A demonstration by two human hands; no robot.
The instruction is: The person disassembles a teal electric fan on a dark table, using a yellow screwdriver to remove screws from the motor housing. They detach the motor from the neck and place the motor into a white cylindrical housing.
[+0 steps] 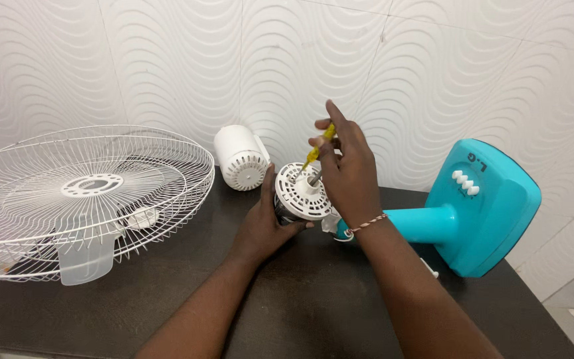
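A fan motor (302,193) with a white slotted front plate and a metal shaft lies tilted on the dark table (300,306). My left hand (262,223) grips the motor's body from the left and below. My right hand (347,169) holds a yellow-handled screwdriver (319,147) by its handle, its tip resting on the motor's white plate. The motor joins a turquoise fan stand (476,206) lying on its side to the right.
A white wire fan guard (81,193) with translucent blades inside lies on the table's left. A white cylindrical motor cover (241,158) rests against the wavy white tiled wall. The table's right edge drops off near the stand.
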